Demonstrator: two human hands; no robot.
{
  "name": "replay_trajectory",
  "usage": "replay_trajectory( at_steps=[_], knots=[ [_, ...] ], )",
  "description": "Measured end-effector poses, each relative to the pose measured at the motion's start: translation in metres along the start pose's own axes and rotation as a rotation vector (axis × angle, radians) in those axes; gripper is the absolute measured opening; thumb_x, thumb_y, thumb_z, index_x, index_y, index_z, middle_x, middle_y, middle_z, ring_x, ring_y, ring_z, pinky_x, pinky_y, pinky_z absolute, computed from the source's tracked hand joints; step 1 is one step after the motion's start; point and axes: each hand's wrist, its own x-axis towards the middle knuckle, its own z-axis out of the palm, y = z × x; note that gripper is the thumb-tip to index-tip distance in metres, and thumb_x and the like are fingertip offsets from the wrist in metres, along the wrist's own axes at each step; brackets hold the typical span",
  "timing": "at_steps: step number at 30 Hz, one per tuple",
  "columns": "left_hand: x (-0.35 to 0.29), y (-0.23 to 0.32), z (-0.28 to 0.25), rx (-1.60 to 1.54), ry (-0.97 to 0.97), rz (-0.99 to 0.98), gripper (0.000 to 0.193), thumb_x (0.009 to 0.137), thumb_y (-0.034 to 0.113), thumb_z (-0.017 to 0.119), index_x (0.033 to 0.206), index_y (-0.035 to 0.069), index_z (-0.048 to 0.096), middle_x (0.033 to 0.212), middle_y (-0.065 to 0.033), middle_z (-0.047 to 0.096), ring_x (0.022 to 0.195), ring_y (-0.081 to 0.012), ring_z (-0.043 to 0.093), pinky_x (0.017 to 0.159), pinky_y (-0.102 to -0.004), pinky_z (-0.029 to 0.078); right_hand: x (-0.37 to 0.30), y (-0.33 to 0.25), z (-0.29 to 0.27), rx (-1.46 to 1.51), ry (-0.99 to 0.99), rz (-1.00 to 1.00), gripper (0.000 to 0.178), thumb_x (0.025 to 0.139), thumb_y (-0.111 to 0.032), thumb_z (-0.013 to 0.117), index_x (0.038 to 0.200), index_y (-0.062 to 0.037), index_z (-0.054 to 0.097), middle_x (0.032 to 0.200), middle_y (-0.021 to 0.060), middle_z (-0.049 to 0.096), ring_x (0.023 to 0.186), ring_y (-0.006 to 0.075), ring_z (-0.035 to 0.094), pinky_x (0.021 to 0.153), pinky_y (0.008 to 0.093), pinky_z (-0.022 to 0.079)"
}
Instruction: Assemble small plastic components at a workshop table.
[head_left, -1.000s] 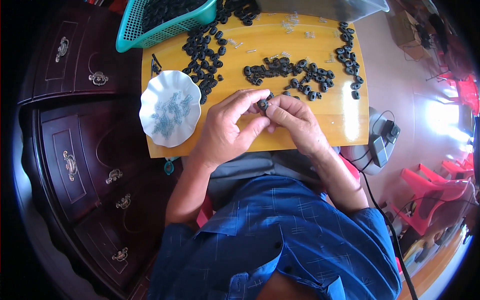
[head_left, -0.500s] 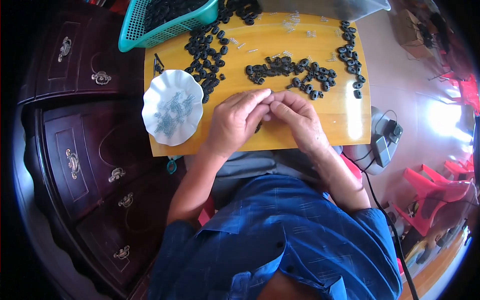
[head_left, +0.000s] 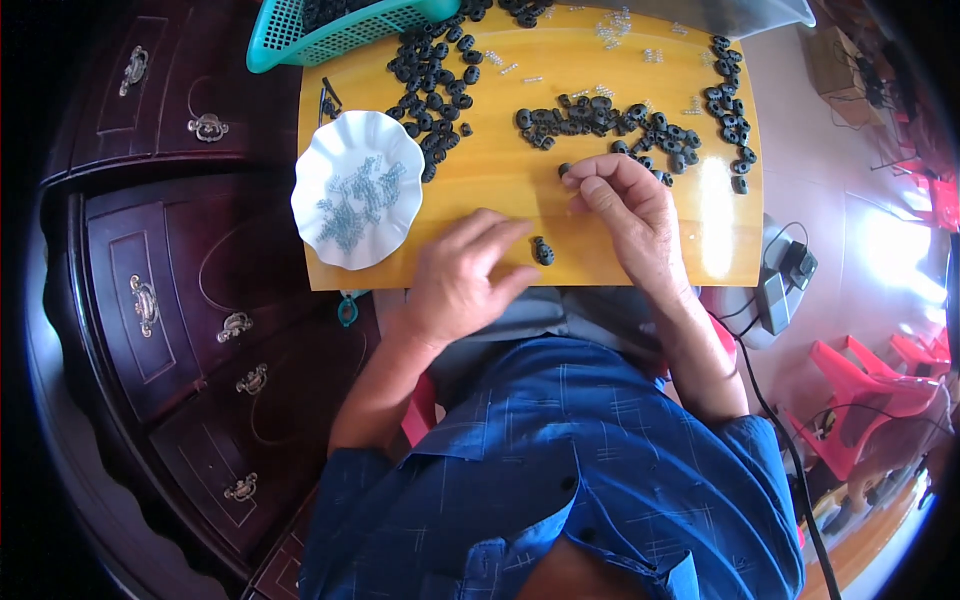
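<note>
Presently left grip (head_left: 462, 277) spread near one black piece (head_left: 543, 251); right grip (head_left: 637, 212) pinched (contents unclear); one bowl (head_left: 320, 165).

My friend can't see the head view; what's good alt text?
A person's open left hand and half-closed right hand are apart at a yellow table, a small black part lying between them. At left sits a wavy-edged white bowl of small clear pieces; farther back are loose black parts and a green basket.
</note>
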Motion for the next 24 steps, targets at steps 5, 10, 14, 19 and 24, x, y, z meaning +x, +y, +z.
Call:
replay_trajectory(
  at_steps=[5, 10, 14, 19, 24],
  knots=[
    [0.001, 0.012, 0.017, 0.155, 0.037, 0.010, 0.047, 0.069, 0.022, 0.086, 0.109, 0.004, 0.067, 0.099, -0.0092, 0.063, 0.090, -0.0302, 0.064, 0.076, -0.0418, 0.053, 0.000, -0.001, -0.001, -0.008, 0.000, 0.006, 0.015, 0.101, -0.008, 0.058, 0.110, 0.0020, 0.065, 0.102, 0.0033, 0.068, 0.089, 0.0090, 0.062, 0.083, 0.0243, 0.051],
    [0.002, 0.007, 0.025, 0.193, 0.080, 0.048, 0.044, 0.070, 0.020, 0.085, 0.106, 0.004, 0.067, 0.096, -0.0099, 0.063, 0.088, -0.0295, 0.064, 0.074, -0.0412, 0.053, -0.001, 0.000, -0.005, -0.085, -0.044, 0.001, 0.015, 0.102, -0.007, 0.058, 0.112, 0.0018, 0.065, 0.104, 0.0047, 0.068, 0.093, 0.0101, 0.062, 0.086, 0.0254, 0.050],
    [0.005, 0.005, 0.024, 0.182, 0.062, 0.059, 0.040, 0.072, 0.020, 0.084, 0.105, 0.004, 0.067, 0.093, -0.0098, 0.063, 0.086, -0.0295, 0.064, 0.073, -0.0403, 0.052, -0.003, 0.001, -0.003, -0.094, -0.058, 0.003, 0.015, 0.102, -0.007, 0.058, 0.112, 0.0015, 0.065, 0.103, 0.0040, 0.068, 0.093, 0.0091, 0.061, 0.086, 0.0250, 0.050],
    [0.017, 0.006, 0.007, 0.149, 0.227, 0.133, 0.044, 0.070, 0.012, 0.087, 0.108, 0.004, 0.067, 0.092, -0.0104, 0.066, 0.083, -0.0303, 0.065, 0.073, -0.0396, 0.053, -0.004, 0.000, -0.006, -0.236, -0.140, 0.005, 0.022, 0.104, -0.015, 0.058, 0.117, 0.0015, 0.065, 0.105, 0.0043, 0.068, 0.094, 0.0099, 0.062, 0.087, 0.0263, 0.051],
    [0.031, 0.008, 0.004, 0.193, 0.285, 0.206, 0.044, 0.072, 0.017, 0.085, 0.110, 0.005, 0.067, 0.093, -0.0079, 0.064, 0.082, -0.0275, 0.064, 0.069, -0.0378, 0.053, -0.011, -0.011, 0.001, 0.130, -0.308, 0.343, 0.038, 0.104, -0.028, 0.059, 0.125, 0.0033, 0.063, 0.100, 0.0037, 0.068, 0.092, 0.0104, 0.061, 0.087, 0.0270, 0.051]
  ],
)
